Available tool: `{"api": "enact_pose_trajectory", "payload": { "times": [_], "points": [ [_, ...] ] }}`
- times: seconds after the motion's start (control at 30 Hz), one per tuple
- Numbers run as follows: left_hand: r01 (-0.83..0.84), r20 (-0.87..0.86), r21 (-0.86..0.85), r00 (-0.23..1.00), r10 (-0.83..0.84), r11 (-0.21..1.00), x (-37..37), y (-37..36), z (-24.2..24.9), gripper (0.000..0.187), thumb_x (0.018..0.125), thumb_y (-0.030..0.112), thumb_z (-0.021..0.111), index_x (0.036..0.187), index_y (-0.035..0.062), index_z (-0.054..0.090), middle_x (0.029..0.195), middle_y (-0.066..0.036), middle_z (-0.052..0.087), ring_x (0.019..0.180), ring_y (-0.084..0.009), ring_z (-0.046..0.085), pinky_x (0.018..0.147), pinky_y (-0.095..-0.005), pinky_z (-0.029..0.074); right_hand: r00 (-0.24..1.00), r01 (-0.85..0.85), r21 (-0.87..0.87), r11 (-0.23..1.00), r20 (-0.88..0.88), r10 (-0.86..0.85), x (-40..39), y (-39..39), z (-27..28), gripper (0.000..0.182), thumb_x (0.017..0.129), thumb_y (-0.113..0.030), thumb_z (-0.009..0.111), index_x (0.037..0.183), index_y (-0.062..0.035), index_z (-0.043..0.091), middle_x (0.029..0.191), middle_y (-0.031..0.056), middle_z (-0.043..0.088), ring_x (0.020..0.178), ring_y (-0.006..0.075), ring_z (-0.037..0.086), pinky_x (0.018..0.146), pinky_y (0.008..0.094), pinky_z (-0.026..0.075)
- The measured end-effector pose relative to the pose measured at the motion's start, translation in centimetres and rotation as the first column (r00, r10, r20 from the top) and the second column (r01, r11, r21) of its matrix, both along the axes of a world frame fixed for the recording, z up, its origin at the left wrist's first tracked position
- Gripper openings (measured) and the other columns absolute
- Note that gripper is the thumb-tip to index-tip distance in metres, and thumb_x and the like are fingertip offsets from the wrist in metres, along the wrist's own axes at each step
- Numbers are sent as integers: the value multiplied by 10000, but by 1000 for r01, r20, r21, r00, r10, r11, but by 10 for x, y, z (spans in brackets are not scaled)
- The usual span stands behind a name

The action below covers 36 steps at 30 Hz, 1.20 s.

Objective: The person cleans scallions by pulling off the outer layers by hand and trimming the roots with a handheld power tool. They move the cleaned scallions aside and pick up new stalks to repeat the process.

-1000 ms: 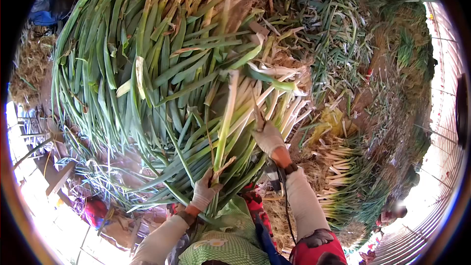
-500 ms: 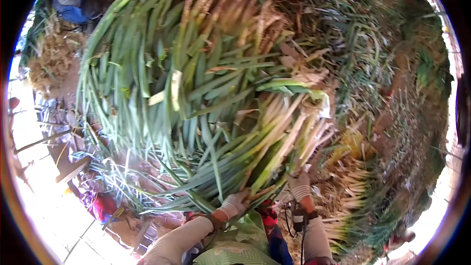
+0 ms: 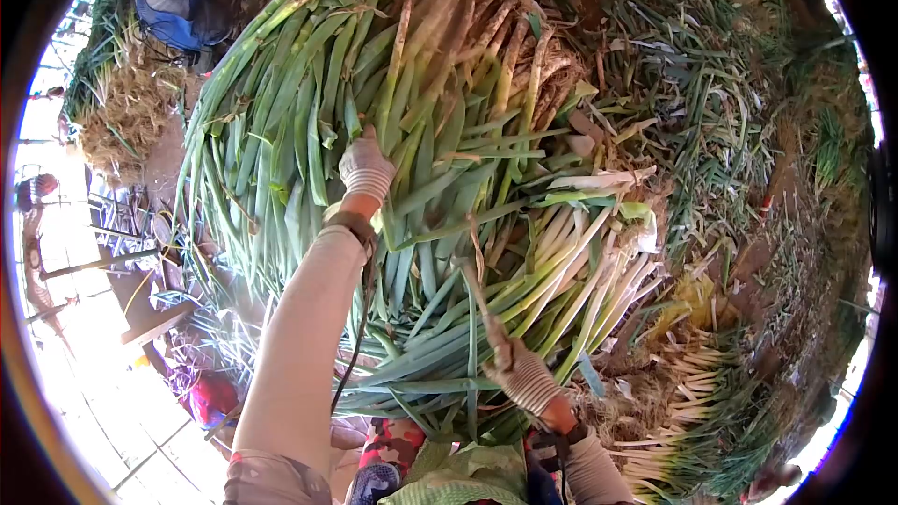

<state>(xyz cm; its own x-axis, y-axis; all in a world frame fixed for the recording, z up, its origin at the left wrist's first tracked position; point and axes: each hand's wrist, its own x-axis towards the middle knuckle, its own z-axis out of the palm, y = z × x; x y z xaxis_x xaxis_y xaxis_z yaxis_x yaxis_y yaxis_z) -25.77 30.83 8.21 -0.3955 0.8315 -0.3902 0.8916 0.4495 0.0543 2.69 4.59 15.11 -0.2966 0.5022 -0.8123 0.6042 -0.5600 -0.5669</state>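
Observation:
A big heap of long green onions (image 3: 309,122) spreads before me, leaves to the left and roots toward the upper right. My left hand (image 3: 365,171), in a pale striped glove, lies on the leaves with at least one finger stretched out; the other fingers are partly hidden. Closer to my body, my gloved right hand (image 3: 526,376) is closed round a brownish, withered leaf strip (image 3: 475,295) that sticks up to the left. Beneath and beyond that hand lies a group of onions with pale stems (image 3: 599,252). A green mesh cloth (image 3: 458,477) covers my lap.
Cleaned onions with white stems (image 3: 692,379) lie in a row at the right. Leaf scraps (image 3: 692,103) litter the ground beyond. Another person (image 3: 182,0) crouches at the upper left near a pile of roots (image 3: 131,117). A red bundle (image 3: 211,399) lies at the lower left.
My left hand has gone from near my lap forward and left onto the heap. My right hand has shifted left and now holds a withered strip. The view has shifted slightly.

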Motion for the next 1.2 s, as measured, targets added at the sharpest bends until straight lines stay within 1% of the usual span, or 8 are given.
{"api": "enact_pose_trajectory", "payload": {
  "times": [0.03,0.13,0.2,0.27,0.33,0.47,0.93,1.2],
  "points": [
    [57,16,130,998,-60,990,1,-5,-7,424,776,108,597,1189,82,499,1028,-188,608,862,-386,624,743,-475,512,953,-236,2,972,195,231,-4,3,6,556,849,-212,655,1264,30,375,944,197,651,857,254,652,758,336,534],
    [246,16,441,960,-281,863,16,-53,-12,495,699,76,602,1183,48,504,907,-210,620,818,-408,619,703,-478,512,967,166,51,985,187,-173,20,-7,-3,516,807,-260,718,1134,34,448,844,164,610,743,280,613,697,389,502],
    [79,489,391,826,-280,917,51,-117,31,558,653,118,671,1188,12,553,985,-210,633,858,-411,615,745,-452,508,952,146,149,978,246,-180,39,-11,6,525,800,-265,723,1128,27,437,815,193,620,744,312,623,655,399,492],
    [125,722,169,660,-209,978,88,-181,62,668,597,32,755,1224,-30,534,995,-152,659,888,-177,625,805,-302,490,941,185,101,977,269,-206,56,-21,11,528,791,-269,721,1123,31,441,814,250,621,778,394,630,664,433,489],
    [-238,942,-187,230,243,953,131,-253,43,620,659,-49,722,1247,-33,526,1004,-87,647,844,-169,613,786,-290,510,904,114,204,972,384,-187,70,-45,12,522,782,-272,712,1114,31,447,825,238,611,770,392,613,648,438,477],
    [-317,808,-575,-71,585,754,187,-340,-30,630,684,-89,702,1282,-38,510,1014,-82,644,835,-149,599,774,-282,519,878,248,-21,969,428,-215,87,-66,51,571,784,-326,699,1137,42,443,849,225,602,762,345,590,682,416,481],
    [-494,666,-713,-259,699,497,198,-370,-60,390,809,-92,638,1190,-55,562,1056,-91,647,892,-182,598,827,-277,478,907,26,-387,922,397,142,65,-107,32,560,817,-302,634,1198,15,371,875,272,619,849,411,633,720,476,516],
    [-389,606,-785,-320,728,483,195,-344,-29,255,817,-15,659,1066,8,610,882,-92,665,686,-211,642,650,-330,544,894,188,-82,979,426,-136,69,-102,0,422,839,-312,609,1048,10,434,765,267,621,729,419,633,636,464,502]
  ]
}}
